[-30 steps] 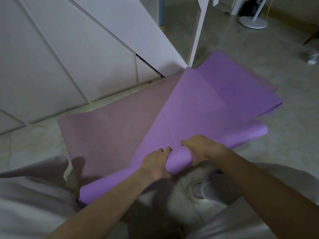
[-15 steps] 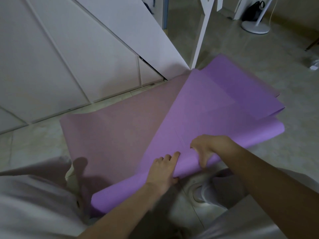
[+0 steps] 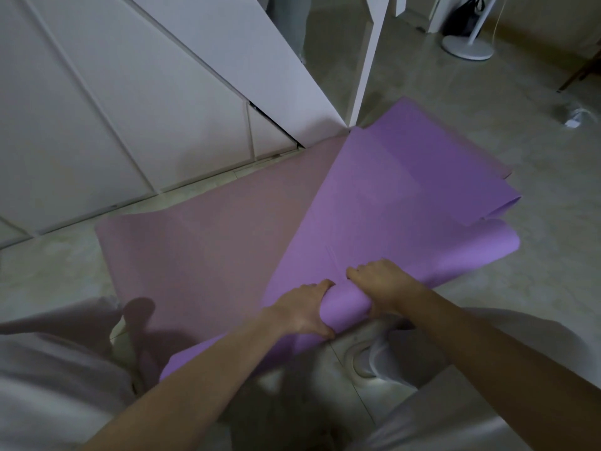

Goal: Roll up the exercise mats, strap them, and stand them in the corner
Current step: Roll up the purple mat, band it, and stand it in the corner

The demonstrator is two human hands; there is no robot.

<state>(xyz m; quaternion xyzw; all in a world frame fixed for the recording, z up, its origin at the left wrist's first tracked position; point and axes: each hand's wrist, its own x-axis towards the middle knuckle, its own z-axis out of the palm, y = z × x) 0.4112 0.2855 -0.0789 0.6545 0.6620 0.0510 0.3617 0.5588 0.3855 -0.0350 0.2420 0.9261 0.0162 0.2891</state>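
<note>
While both hands curl over the rolled near edge of the purple mat [image 3: 374, 203], left hand [image 3: 300, 309] sits at 6 o'clock, right hand [image 3: 382, 284] just beside it toward 3. Purple mat lies on the pink mat [image 3: 208, 242], which lies flat on the tiled floor [image 3: 536, 288] toward 9 o'clock.

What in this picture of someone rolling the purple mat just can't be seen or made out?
Head view:
- Near left end of the purple mat roll: hidden behind the left forearm.
- Pink mat under it: its right part is covered by the purple mat.
- Any straps: none visible.
- Small white item on the floor: too small to identify.
</note>
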